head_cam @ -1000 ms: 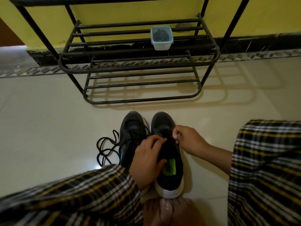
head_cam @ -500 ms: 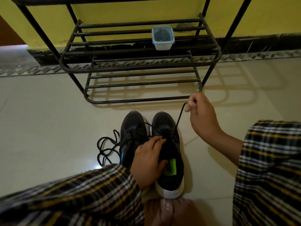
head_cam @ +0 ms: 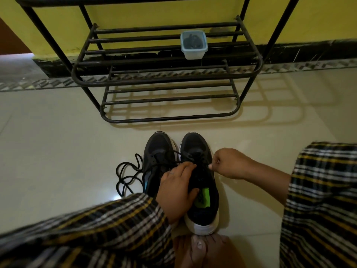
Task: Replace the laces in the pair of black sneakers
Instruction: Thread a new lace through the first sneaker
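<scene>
Both black sneakers sit side by side on the floor, left hand point(head_cam: 178, 187) clamps the right sneaker point(head_cam: 201, 182) at the collar while right hand point(head_cam: 229, 163) pinches its lace point(head_cam: 195, 157) imo, so w/ that grip pull slow & straight, keep the shoe pinned

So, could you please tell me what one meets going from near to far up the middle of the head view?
Bare toes → right black sneaker with green insole label → black metal shoe rack → translucent plastic tub → yellow wall.
</scene>
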Motion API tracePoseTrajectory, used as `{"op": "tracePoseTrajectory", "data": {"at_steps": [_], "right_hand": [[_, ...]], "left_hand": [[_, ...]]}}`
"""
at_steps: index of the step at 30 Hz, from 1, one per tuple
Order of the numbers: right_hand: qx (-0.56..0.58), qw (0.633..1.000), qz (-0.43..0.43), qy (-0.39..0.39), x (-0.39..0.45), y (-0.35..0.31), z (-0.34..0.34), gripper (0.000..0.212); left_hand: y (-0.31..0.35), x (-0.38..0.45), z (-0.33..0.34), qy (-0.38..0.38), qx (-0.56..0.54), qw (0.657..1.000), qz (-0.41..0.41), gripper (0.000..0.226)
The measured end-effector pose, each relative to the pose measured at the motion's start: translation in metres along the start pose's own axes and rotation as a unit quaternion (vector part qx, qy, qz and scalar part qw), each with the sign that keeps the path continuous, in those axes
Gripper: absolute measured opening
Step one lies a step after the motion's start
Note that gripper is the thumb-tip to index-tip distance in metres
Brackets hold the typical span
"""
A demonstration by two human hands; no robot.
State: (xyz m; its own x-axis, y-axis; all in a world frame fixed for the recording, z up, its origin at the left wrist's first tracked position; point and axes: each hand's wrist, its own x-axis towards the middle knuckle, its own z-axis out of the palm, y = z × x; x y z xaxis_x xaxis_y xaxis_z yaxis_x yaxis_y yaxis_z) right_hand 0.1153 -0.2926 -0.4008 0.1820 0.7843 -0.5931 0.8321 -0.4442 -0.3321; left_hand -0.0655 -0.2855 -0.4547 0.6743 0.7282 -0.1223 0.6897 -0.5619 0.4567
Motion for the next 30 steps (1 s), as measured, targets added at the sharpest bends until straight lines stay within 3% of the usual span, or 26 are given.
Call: {"op": "tracePoseTrajectory", "data": {"at_steps": [3,7,11,18,23,30], "right_hand": [[0.037,0.999,-0.008,-0.025,-0.004,0.000,-0.003,0.029],[0.122,0.989,-0.052,0.064,-0.004,0.000,-0.015,0.016],[0.252,0.957,-0.099,0.106,-0.009,-0.002,-0.023,0.021],[0.418,0.890,-0.170,0.057,-0.034,-0.020,-0.046,0.018],[0.440,0.867,-0.223,0.066,-0.046,-0.030,-0.063,0.020],[0.392,0.873,-0.279,0.078,-0.054,-0.032,-0.079,0.020]], "left_hand": [[0.000,0.000,-0.001,0.000,-0.007,1.000,-0.005,0.061],[0.000,0.001,-0.001,0.000,-0.011,1.000,-0.007,0.062],[-0.001,0.001,-0.002,0.000,-0.012,1.000,-0.007,0.061],[0.002,0.002,-0.005,-0.009,-0.005,1.000,-0.008,0.061],[0.001,0.001,-0.005,-0.009,-0.008,1.000,-0.004,0.060],[0.001,0.001,-0.005,-0.003,-0.017,1.000,-0.007,0.061]]}}
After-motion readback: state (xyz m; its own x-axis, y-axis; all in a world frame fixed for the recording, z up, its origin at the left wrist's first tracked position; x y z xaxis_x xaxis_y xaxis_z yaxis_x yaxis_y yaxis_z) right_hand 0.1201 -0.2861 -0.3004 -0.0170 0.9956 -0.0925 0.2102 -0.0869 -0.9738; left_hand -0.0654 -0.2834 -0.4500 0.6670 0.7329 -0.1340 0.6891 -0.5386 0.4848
